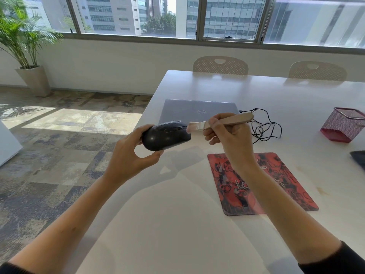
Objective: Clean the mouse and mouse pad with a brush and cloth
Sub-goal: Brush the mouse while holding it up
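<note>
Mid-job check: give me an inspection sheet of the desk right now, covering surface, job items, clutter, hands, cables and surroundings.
Surface: white table, faint stain at right.
Job's things: black mouse held up; brush bristles touching it; red mouse pad flat; dark cloth at right edge.
Clutter: closed laptop; red mesh basket.
Hands: left hand grips mouse; right hand grips brush.
Cables: black cable tangled beside laptop.
Surroundings: two chairs, potted plant, windows.

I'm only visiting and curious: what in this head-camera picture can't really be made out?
- Dark object at the table's right edge: cut off by the frame; possibly the cloth.
- Mouse pad lettering: partly covered by the right forearm.
- Mouse underside: turned away, gripped by the left hand.
- Brush bristles: blurred; contact with the mouse unclear.
- Mesh basket contents: hidden by its wall.
</note>
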